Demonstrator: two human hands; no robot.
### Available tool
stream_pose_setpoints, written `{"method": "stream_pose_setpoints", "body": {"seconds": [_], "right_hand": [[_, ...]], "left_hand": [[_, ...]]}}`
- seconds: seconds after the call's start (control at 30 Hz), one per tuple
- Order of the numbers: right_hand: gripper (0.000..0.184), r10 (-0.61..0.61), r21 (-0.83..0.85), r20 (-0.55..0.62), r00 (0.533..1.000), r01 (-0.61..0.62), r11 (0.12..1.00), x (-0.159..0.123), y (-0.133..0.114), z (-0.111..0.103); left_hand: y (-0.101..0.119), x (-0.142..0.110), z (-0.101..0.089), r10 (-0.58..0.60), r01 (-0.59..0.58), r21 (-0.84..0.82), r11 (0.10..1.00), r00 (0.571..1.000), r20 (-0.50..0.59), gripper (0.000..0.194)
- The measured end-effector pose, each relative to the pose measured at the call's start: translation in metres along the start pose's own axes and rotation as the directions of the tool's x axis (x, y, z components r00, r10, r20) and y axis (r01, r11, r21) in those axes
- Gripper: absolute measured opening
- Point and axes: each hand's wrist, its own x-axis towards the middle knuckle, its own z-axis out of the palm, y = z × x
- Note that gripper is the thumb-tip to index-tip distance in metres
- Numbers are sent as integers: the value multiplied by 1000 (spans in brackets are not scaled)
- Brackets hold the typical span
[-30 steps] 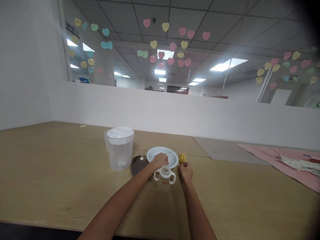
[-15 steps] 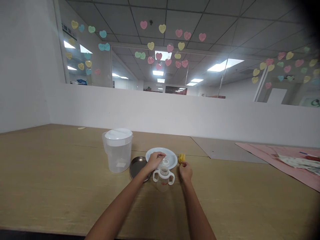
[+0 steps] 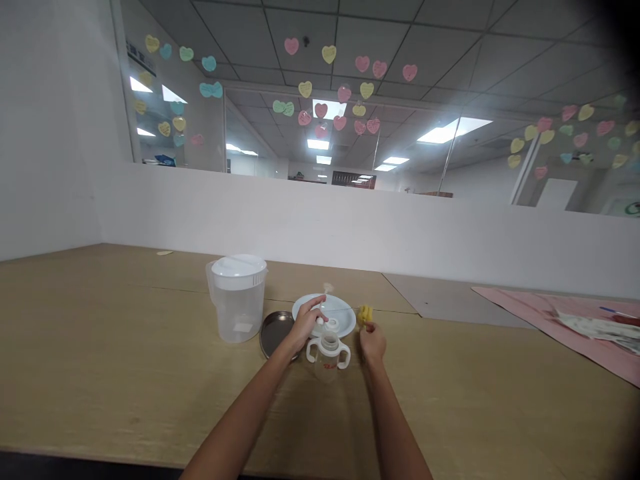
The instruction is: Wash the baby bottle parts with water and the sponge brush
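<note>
My left hand (image 3: 305, 325) is over the near left part of a white plate (image 3: 345, 325), its fingers closed around what looks like a small white brush with a pale, tuft-like head (image 3: 328, 288) pointing up and away. White bottle parts (image 3: 331, 324) lie on the plate beside the fingers. Nearer to me, a clear baby bottle (image 3: 327, 365) stands uncapped between my forearms, with two white handles and red print. To the right of the plate, my right hand (image 3: 373, 341) pinches a yellow sponge (image 3: 365, 314); whether it has a handle is hidden.
A lidded, translucent pitcher (image 3: 240, 307) stands left of a round, dark metal tray (image 3: 275, 333), which my left wrist partly covers. At the far right, a pink cloth (image 3: 530, 310) bears papers and a pen. A white wall with windows (image 3: 320, 213) rises behind the table.
My left hand has drawn back slightly to the left, and the pale brush head now shows above the plate's far side. The right hand keeps its hold on the yellow sponge. The view has shifted slightly.
</note>
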Motion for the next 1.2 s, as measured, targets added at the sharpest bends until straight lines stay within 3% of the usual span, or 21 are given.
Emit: {"method": "stream_pose_setpoints", "body": {"seconds": [0.13, 0.23, 0.37, 0.5, 0.6, 0.8, 0.9, 1.0, 1.07, 1.2], "right_hand": [[37, -16, 59, -55, 998, 19, 998, -1, -12, -7], [38, -98, 117, -119, 988, 112, 987, -5, -28, -15], [34, -290, 139, -165, 943, 314, 939, -14, -43, -19], [30, -553, 74, -102, 827, 560, 825, -22, -44, -17], [29, -639, 48, 4, 769, 638, 768, -24, -42, -17], [28, -673, 31, -39, 739, 674, 738, -26, -45, -17], [29, -627, -77, -153, 764, 623, 778, -26, -46, -15], [30, -555, -151, -274, 786, 535, 831, -25, -48, -14], [31, -607, -121, -233, 760, 597, 793, -26, -50, -15], [33, -748, -1, -129, 652, 754, 657, -29, -52, -16]], "left_hand": [[-4, -2, -1, -11, 5, -159, 987, 999, -32, 29], [-7, 0, -3, 18, -41, -234, 971, 995, -100, 19], [-9, 3, -4, 53, -83, -207, 975, 988, -146, 26], [-9, 7, -3, 120, -136, -122, 983, 984, -128, 35], [-7, 10, -1, 142, -144, -33, 989, 988, -65, 35], [7, 17, 0, 216, -184, 239, 953, 970, -116, 30], [9, 17, -1, 267, -204, 298, 932, 945, -187, 26], [3, 12, -3, 350, -217, 458, 862, 908, -230, 26], [-2, 8, -3, 388, -228, 548, 804, 901, -195, 28], [-7, 5, -1, 375, -233, 564, 792, 915, -150, 29]]}}
